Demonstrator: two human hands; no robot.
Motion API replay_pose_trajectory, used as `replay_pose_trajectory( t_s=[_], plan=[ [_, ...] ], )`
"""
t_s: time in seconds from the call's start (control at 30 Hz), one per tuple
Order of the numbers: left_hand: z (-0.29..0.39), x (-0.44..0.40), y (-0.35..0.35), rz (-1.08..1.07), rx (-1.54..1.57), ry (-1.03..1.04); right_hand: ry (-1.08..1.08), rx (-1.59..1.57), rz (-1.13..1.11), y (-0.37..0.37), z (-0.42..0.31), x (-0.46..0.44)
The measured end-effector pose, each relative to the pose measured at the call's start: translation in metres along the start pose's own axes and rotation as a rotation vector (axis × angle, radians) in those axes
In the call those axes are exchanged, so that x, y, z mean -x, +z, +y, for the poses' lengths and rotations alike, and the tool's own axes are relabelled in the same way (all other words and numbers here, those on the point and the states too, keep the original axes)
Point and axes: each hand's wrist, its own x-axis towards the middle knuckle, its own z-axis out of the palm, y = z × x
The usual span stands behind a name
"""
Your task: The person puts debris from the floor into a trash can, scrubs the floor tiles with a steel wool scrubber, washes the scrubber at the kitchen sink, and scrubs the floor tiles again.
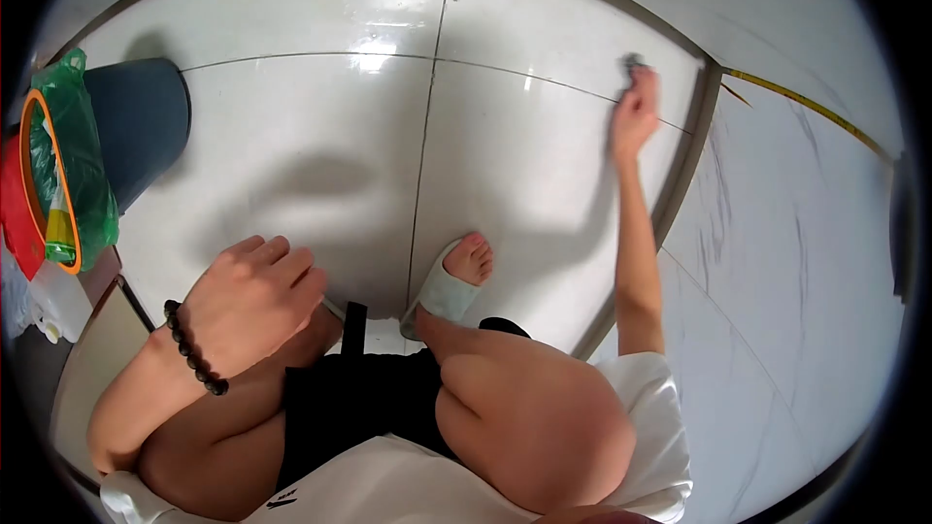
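My right hand [636,114] reaches far forward over the tiled floor [524,155], close to the grey edging on the right. Its fingers are closed on a small dark object [632,63], too blurred to name. Over my left knee hangs my left hand [257,296], back upward, with curled fingers. Whatever its palm side may hold is hidden. A dark beaded bracelet [194,354] circles the left wrist.
At the left stands a dark bin [146,126] beside a green bag [92,184] with an orange rim. A light slipper [445,293] is on one foot. Yellow tape [806,107] runs along the wall edge at the right.
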Motion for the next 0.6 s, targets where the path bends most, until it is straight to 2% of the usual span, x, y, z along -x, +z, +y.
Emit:
replay_pose_trajectory(
  t_s=[0.1, 0.23, 0.33, 0.43, 0.5, 0.57, 0.6],
  plan=[
    [0.001, -0.006, 0.006, 0.030, -0.058, 0.049, -0.279, -0.101, -0.256, 0.022, -0.077, 0.052],
    [-0.004, -0.006, 0.004, -0.012, -0.151, 0.062, -0.384, -0.181, -0.292, 0.023, -0.059, 0.052],
    [-0.007, 0.000, 0.009, 0.000, -0.128, 0.012, -0.174, -0.054, -0.088, -0.003, -0.008, 0.010],
    [-0.011, 0.010, 0.012, -0.089, -0.098, -0.065, -0.071, 0.263, 0.113, -0.035, 0.108, -0.036],
    [-0.010, 0.014, 0.015, -0.075, -0.076, -0.078, 0.430, 0.297, -0.037, -0.056, 0.159, -0.063],
    [-0.010, 0.018, 0.018, -0.078, -0.072, -0.079, 0.384, 0.491, -0.084, -0.049, 0.145, -0.065],
    [-0.011, 0.017, 0.019, -0.070, -0.080, -0.083, 0.018, 0.419, 0.041, -0.037, 0.147, -0.053]
  ],
)
